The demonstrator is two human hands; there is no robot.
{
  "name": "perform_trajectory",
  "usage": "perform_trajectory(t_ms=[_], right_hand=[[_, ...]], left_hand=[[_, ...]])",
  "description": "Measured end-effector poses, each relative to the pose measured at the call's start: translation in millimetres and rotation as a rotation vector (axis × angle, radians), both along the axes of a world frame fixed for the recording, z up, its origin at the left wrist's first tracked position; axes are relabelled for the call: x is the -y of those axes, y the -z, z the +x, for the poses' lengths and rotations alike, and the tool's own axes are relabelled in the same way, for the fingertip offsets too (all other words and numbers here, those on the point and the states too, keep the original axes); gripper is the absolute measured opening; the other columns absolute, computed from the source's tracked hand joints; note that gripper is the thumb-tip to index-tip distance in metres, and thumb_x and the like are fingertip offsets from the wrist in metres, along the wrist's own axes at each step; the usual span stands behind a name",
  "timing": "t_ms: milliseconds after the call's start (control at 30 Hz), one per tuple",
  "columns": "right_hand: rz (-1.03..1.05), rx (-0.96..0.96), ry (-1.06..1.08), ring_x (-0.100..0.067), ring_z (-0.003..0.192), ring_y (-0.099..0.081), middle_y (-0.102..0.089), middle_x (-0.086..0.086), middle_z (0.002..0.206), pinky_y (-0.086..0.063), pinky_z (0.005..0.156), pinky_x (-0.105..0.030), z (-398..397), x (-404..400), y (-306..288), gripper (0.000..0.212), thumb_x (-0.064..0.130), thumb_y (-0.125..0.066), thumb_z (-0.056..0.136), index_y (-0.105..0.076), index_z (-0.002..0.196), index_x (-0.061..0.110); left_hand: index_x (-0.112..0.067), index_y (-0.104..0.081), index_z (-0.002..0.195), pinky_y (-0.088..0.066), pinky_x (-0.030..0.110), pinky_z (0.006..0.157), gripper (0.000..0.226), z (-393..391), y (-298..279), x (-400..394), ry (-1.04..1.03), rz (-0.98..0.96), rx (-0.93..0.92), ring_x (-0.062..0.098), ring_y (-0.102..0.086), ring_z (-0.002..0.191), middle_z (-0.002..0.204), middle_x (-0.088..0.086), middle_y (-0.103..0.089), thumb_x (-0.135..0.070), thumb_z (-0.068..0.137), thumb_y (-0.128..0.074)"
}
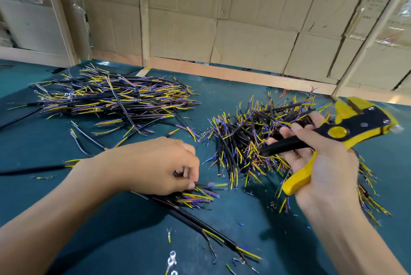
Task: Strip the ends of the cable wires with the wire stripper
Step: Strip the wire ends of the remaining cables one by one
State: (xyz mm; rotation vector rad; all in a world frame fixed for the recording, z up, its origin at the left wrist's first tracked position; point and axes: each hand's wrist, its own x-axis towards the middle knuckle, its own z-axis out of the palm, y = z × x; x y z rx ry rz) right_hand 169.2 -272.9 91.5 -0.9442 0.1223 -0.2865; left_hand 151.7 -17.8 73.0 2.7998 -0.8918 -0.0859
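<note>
My right hand point(320, 163) holds a yellow and black wire stripper point(347, 132) by its two handles, jaws pointing up and right, above the right-hand pile of short black cables point(251, 141). My left hand point(155, 163) is palm down near the table's middle and pinches a thin black cable point(213, 185) with yellow, purple and brown wire ends. Just below it lies a small bundle of similar cables point(195, 199). A bigger heap of cables point(115, 97) lies at the back left.
The table point(66, 219) has a dark teal cover strewn with bits of stripped insulation. Several small metal ring terminals point(172, 261) lie near the front edge. Long black cables point(220, 239) run toward the front. Cardboard panels point(222, 19) and wooden posts wall off the back.
</note>
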Motion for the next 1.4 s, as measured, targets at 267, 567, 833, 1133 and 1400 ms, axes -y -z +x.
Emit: perform_trajectory(t_ms=[267, 567, 833, 1133, 1400], right_hand=[[-0.205, 0.189, -0.066, -0.024, 0.068, -0.066, -0.061, -0.006, 0.082, -0.063, 0.068, -0.041, -4.9, 1.6, 0.5, 0.016, -0.002, -0.063, 0.088, -0.064, 0.098, 0.01], [-0.293, 0.282, -0.521, -0.042, 0.07, -0.069, -0.07, -0.024, 0.087, -0.057, 0.069, -0.053, -31.0, -30.0, 16.2, 0.022, 0.006, -0.089, 0.068, -0.071, 0.079, 0.011], [-0.346, 0.31, -0.436, -0.045, 0.069, -0.069, -0.07, -0.016, 0.079, -0.059, 0.068, -0.044, -30.0, -28.7, 11.8, 0.02, 0.018, -0.09, 0.07, -0.073, 0.079, 0.017], [-0.385, 0.29, -0.401, -0.035, 0.066, -0.067, -0.069, -0.013, 0.072, -0.058, 0.067, -0.043, -24.2, -23.7, 13.3, 0.016, 0.002, -0.073, 0.074, -0.073, 0.071, 0.018], [-0.416, 0.261, -0.369, -0.034, 0.062, -0.064, -0.066, -0.015, 0.068, -0.06, 0.066, -0.049, -19.1, -24.0, 16.6, 0.021, -0.002, -0.069, 0.074, -0.068, 0.068, 0.019]], left_hand=[[-0.016, -0.058, 0.101, -0.049, 0.028, 0.057, 0.005, -2.4, -15.1, 19.1, -0.132, -1.229, 0.33, 0.015, -0.06, 0.059, 0.084, -0.008, -0.068, -0.018, 0.096, -0.056], [-0.019, -0.053, 0.099, -0.048, 0.029, 0.053, 0.009, -8.4, -19.3, 33.9, -0.19, -1.946, -0.249, 0.017, -0.059, 0.062, 0.086, 0.001, -0.067, -0.024, 0.1, -0.046], [-0.014, -0.063, 0.113, -0.054, 0.035, 0.063, 0.038, -15.2, -3.0, 52.6, -0.086, -1.708, -0.295, 0.034, -0.066, 0.073, 0.085, 0.021, -0.071, -0.014, 0.08, -0.081], [-0.009, -0.058, 0.127, -0.056, 0.034, 0.062, 0.057, -17.1, -9.2, 56.2, -0.217, -1.716, -0.398, 0.036, -0.073, 0.078, 0.079, 0.018, -0.068, -0.005, 0.074, -0.079], [-0.015, -0.057, 0.126, -0.059, 0.036, 0.063, 0.047, -15.4, -12.6, 49.9, -0.333, -1.471, -0.404, 0.032, -0.073, 0.074, 0.08, 0.016, -0.072, 0.006, 0.085, -0.068]])
